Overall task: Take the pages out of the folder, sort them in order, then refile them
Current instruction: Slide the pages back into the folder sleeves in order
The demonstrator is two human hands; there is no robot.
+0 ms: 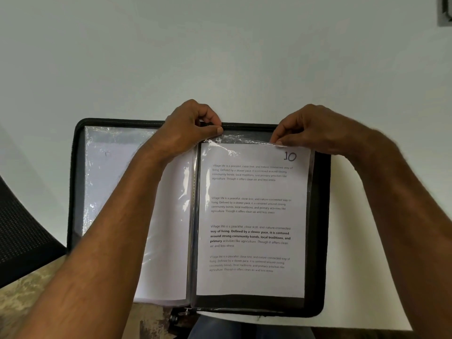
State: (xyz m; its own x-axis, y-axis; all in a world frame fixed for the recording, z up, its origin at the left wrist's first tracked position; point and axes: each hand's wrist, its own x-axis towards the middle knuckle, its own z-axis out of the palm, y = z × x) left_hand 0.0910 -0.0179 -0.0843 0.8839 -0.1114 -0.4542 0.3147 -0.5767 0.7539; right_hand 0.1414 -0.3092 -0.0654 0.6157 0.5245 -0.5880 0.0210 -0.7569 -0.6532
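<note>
The folder (78,182) is lying open under both hands. The left hand (190,128) is pinching the top edge of the plastic sleeve (234,140) near the spine, while the right hand (308,128) is pinching the top corner of the page (252,216) marked 10, just below its fingers. This looks like the removal step; next the page likely needs sliding upward while the sleeve is being held back.
</note>
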